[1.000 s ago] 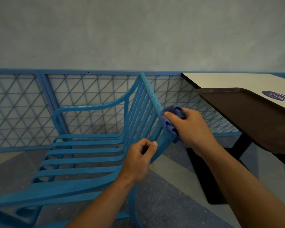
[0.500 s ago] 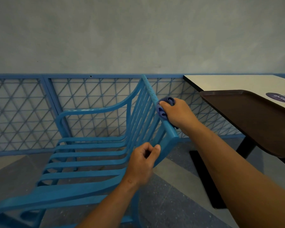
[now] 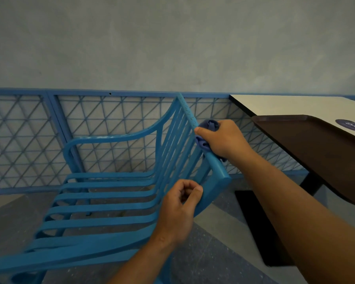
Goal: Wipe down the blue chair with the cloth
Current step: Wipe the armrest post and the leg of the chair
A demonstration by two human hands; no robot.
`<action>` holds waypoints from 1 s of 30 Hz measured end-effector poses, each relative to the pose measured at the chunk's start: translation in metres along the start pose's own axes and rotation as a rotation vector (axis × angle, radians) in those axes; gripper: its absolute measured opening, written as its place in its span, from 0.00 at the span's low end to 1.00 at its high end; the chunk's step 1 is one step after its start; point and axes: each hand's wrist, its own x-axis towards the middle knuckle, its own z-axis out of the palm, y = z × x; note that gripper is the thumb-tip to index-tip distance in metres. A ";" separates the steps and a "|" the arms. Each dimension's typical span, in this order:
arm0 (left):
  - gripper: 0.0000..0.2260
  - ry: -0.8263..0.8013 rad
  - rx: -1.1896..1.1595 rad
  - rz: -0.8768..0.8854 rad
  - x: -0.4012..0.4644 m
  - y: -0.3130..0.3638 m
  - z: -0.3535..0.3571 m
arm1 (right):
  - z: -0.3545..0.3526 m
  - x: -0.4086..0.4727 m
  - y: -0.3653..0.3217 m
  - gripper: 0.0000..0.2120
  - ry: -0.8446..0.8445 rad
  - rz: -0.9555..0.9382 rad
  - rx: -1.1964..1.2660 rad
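Note:
The blue chair (image 3: 111, 193) of slatted metal stands on the floor, seen from its right side, its backrest rising toward the middle of the view. My right hand (image 3: 223, 138) grips a bunched blue-purple cloth (image 3: 208, 128) and presses it against the backrest's top rail, about halfway along. My left hand (image 3: 178, 210) has curled fingers and holds the near end of the backrest frame between thumb and fingers. Most of the cloth is hidden under my right palm.
A white table (image 3: 285, 105) with a brown tray (image 3: 316, 144) on it stands at the right, on a black post and base (image 3: 260, 228). A blue lattice fence (image 3: 29, 140) runs along the grey wall behind the chair.
My right hand slid the cloth up along the top rail from near the lower corner, then stayed about mid-rail. My left hand keeps its hold on the frame.

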 end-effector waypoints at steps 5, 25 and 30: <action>0.06 0.145 -0.037 -0.110 0.026 0.018 0.005 | 0.009 0.009 -0.002 0.16 0.020 0.029 0.094; 0.31 -0.257 0.013 -0.120 0.037 0.059 0.002 | 0.020 0.051 -0.004 0.17 0.034 -0.058 -0.115; 0.30 -0.212 0.039 -0.166 0.036 0.063 0.003 | 0.010 0.032 0.005 0.12 0.026 -0.131 -0.056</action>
